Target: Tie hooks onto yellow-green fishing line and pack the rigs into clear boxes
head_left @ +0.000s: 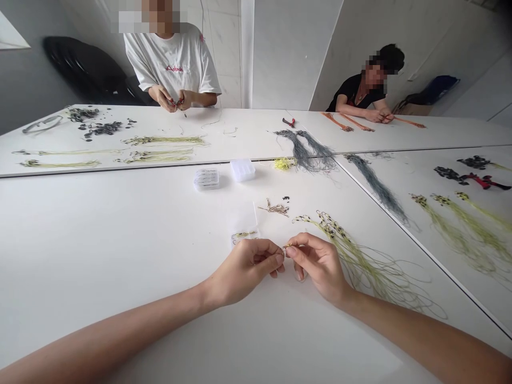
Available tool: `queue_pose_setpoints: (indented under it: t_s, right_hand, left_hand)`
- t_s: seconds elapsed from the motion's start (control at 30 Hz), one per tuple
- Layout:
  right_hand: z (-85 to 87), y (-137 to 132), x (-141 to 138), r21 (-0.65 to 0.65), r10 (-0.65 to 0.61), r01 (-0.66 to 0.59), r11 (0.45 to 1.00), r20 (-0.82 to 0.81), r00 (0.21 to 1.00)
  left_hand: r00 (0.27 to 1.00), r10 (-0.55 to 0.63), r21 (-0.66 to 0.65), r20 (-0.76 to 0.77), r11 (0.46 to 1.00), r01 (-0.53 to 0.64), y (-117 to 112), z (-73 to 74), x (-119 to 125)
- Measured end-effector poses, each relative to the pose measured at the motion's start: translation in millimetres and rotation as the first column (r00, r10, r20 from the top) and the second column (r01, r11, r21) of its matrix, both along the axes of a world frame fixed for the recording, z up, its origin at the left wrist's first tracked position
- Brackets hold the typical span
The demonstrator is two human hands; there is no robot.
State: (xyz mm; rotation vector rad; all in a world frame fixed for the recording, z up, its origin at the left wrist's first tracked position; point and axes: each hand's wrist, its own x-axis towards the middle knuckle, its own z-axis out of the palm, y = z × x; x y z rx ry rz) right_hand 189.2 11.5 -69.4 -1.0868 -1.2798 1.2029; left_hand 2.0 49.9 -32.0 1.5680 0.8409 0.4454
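Note:
My left hand [250, 266] and my right hand [320, 264] meet above the white table. Thumb and fingers of each pinch a small fishing hook [285, 249] with a bit of yellow on it; fingertips cover most of it. Just behind my left hand stands a clear plastic box [245, 216], lid up, with hooks on yellow-green line inside. Beside my right hand lies a bundle of hooks tied to yellow-green line [360, 256], the tails fanned toward the right. Beyond the hands is a small heap of brownish metal pieces [277, 208], with tiny black bits [286, 198] close by.
Two more clear boxes [207, 180] sit farther back, near a yellow coil [283, 164] and grey line bundles [308, 152]. More line bundles [460, 213] and red-handled pliers [484, 181] lie right. Two people work across the table, one in a white shirt [176, 58].

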Motion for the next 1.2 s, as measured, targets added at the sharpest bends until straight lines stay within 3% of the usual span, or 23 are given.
queue_pose_setpoints:
  t_s: [0.4,0.7,0.97,1.2]
  right_hand:
    - [-1.2,0.3,1.5,0.032,-0.004,0.004,0.999,-0.004,1.000]
    - [-1.7,0.5,1.8,0.038,-0.024,0.023,0.999,0.022,0.999]
    - [0.3,1.8,2.5,0.088,-0.074,0.066,0.994,0.098,0.992]
    - [-1.5,-0.5,2.3,0.074,-0.040,0.033,0.997,0.089,0.995]
  left_hand:
    - [0.995,-0.036,-0.088,0.091,0.995,0.044,1.3,-5.9,-1.1]
    - [0.995,-0.005,-0.091,0.099,0.996,0.014,1.0,-1.7,0.3]
    - [0.988,0.102,-0.091,0.119,0.992,-0.091,1.8,2.1,1.0]
    - [0.979,0.101,-0.110,0.175,0.990,-0.082,2.2,-3.8,0.6]
